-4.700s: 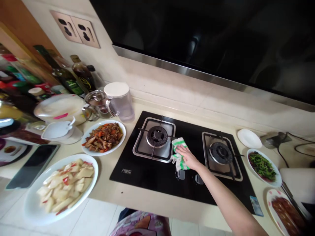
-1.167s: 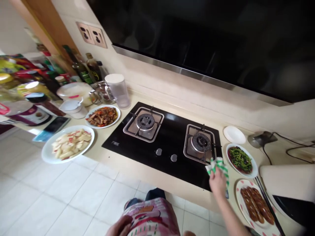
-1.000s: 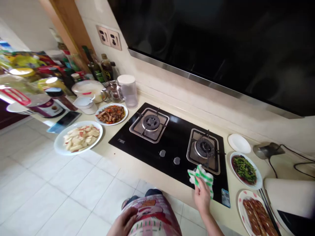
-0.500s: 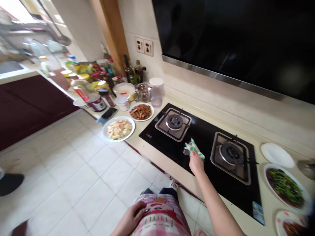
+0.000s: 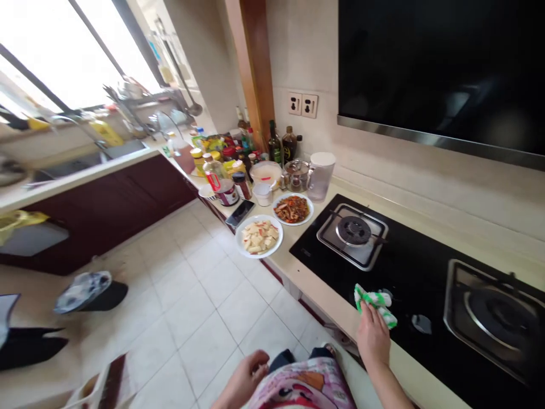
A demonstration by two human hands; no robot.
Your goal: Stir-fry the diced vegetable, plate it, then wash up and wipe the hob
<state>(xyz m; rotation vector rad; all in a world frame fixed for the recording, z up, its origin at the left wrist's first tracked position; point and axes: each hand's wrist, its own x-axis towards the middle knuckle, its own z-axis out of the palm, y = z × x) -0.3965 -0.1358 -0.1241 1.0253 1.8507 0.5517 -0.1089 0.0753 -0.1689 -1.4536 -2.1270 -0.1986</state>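
Observation:
My right hand [image 5: 373, 336] grips a green-and-white cloth [image 5: 375, 302] at the front edge of the black gas stove [image 5: 326, 270], between its two burners. Just right of the cloth, a small greyish patch [image 5: 421, 324] shows on the glass. Low in the view, my left hand [image 5: 248, 375] hangs beside the pink patterned apron [image 5: 304, 389], its fingers curled; whether it holds anything cannot be made out. Left of the stove stand a plate of pale sliced food [image 5: 259, 237] and a plate of brown and orange food [image 5: 293, 209].
Bottles and jars crowd the counter corner, with a phone [image 5: 240, 213] and a clear pitcher [image 5: 321, 175] nearby. A range hood [image 5: 443, 74] overhangs the stove. At the left are a sink [image 5: 76, 167] and, on the tiled floor, a lined bin [image 5: 89, 292].
The view has swung left, bringing the sink and window into sight. My right hand has drawn the cloth toward the stove's front edge. My left hand stays low by the apron.

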